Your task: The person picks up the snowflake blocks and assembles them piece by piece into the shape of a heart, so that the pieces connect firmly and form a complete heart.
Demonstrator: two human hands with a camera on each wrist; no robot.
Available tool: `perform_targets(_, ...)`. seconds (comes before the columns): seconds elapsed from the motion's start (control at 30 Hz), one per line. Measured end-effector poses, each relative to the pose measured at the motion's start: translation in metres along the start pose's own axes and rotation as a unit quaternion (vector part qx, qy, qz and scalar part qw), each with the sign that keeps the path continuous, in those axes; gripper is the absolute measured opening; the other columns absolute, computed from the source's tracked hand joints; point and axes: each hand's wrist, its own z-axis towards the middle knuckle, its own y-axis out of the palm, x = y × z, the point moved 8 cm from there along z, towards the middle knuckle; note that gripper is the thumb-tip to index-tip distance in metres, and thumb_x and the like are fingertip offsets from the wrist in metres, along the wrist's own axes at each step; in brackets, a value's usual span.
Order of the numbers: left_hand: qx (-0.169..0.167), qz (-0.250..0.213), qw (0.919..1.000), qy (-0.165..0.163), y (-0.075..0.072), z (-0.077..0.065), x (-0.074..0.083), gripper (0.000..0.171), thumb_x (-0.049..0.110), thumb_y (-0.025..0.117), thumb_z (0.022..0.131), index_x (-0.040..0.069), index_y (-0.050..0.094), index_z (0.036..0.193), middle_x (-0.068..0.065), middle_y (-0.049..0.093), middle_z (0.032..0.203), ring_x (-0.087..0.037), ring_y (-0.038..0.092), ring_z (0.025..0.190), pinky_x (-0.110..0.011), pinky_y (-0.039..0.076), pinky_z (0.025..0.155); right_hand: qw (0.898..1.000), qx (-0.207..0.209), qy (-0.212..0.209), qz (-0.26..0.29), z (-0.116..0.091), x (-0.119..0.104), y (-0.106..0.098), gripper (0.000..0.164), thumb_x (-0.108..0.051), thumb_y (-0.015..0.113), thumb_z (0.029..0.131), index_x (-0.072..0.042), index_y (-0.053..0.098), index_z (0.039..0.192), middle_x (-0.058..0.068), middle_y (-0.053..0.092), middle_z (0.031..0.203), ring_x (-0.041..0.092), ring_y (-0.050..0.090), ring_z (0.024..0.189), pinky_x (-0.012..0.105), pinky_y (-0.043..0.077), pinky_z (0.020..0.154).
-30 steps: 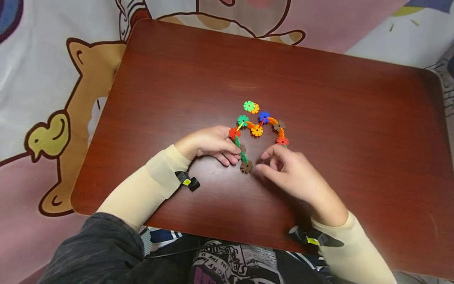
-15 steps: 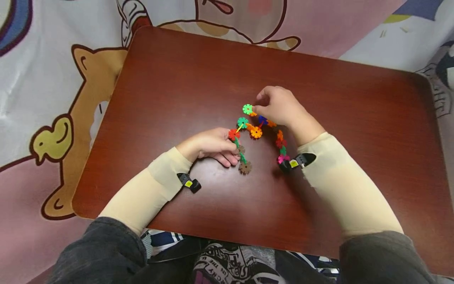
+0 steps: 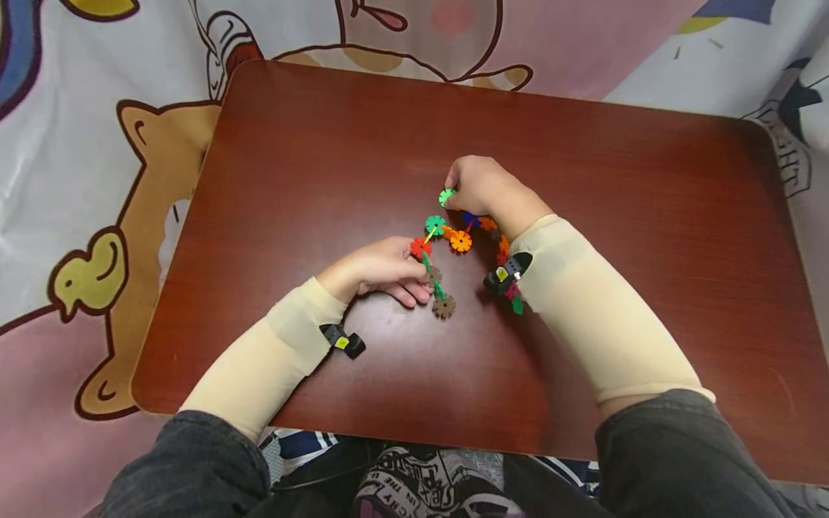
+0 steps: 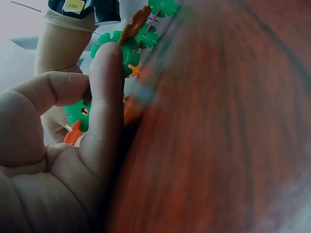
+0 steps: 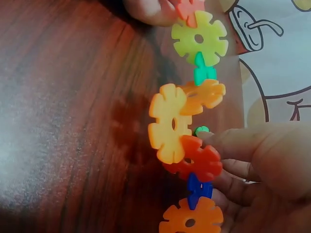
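Note:
A bent chain of notched plastic discs (image 3: 460, 241) arches across the table in the head view. My left hand (image 3: 388, 270) holds its left limb, thumb and index finger pinching near a brown disc, above the brown end disc (image 3: 443, 307). Beyond the arch, my right hand (image 3: 482, 188) has its thumb and index finger on a loose light green disc (image 3: 447, 197). The wrist and camera partly cover the chain's right limb, which ends in a green disc (image 3: 517, 306). In the right wrist view, a yellow disc (image 5: 167, 124) of the chain stands before the right fingers.
The brown wooden table (image 3: 324, 144) carries everything. A curtain printed with cartoon animals (image 3: 168, 144) hangs along its far and left edges. A small black camera (image 3: 508, 273) on the right wrist sits just over the chain.
My right hand has moved from the chain's right limb forward to the loose discs, and its fingers now cover the orange one. My left hand keeps its hold.

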Motion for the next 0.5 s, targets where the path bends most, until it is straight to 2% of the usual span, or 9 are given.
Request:
perform_targets(0.1,-0.002,0.004,1.0,0.0,0.0,0.001,0.001,0.03,-0.001,0.057,0.098,-0.002,0.049,0.126,-0.021,0.074,0.091,-0.022,0.076,0.074,-0.035,0.066,0.067,1.0,-0.007,0.006,0.002,-0.001,0.002,0.0,0.028,-0.023,0.076,0.1,-0.004,0.064,0.117,0.013,0.064,0.111,0.03,0.057,0.101,0.043,0.052,0.09)
perform_targets(0.2,-0.003,0.009,1.0,0.002,0.0,0.001,0.003,0.029,0.0,0.058,0.097,-0.002,0.049,0.125,-0.021,0.074,0.089,-0.023,0.076,0.075,-0.036,0.066,0.067,1.0,0.012,-0.01,0.017,-0.003,0.003,0.0,0.027,-0.022,0.077,0.099,-0.005,0.061,0.114,0.013,0.061,0.104,0.031,0.057,0.096,0.042,0.05,0.085)
perform_targets(0.33,-0.003,0.009,1.0,0.0,0.0,0.001,0.003,0.028,0.001,0.059,0.097,-0.003,0.05,0.123,-0.021,0.075,0.09,-0.023,0.076,0.076,-0.036,0.066,0.068,0.994,0.067,-0.078,0.029,-0.005,-0.001,-0.002,0.024,-0.016,0.08,0.097,-0.005,0.062,0.108,0.013,0.06,0.098,0.031,0.056,0.094,0.043,0.048,0.084)
perform_targets(0.5,0.0,0.008,1.0,-0.003,-0.001,0.001,0.003,0.026,0.001,0.06,0.097,-0.003,0.052,0.121,-0.02,0.075,0.091,-0.023,0.076,0.076,-0.036,0.066,0.069,0.975,0.147,-0.159,0.045,-0.019,-0.007,-0.01,0.022,-0.01,0.085,0.093,-0.004,0.066,0.104,0.014,0.07,0.103,0.03,0.063,0.098,0.044,0.053,0.09)
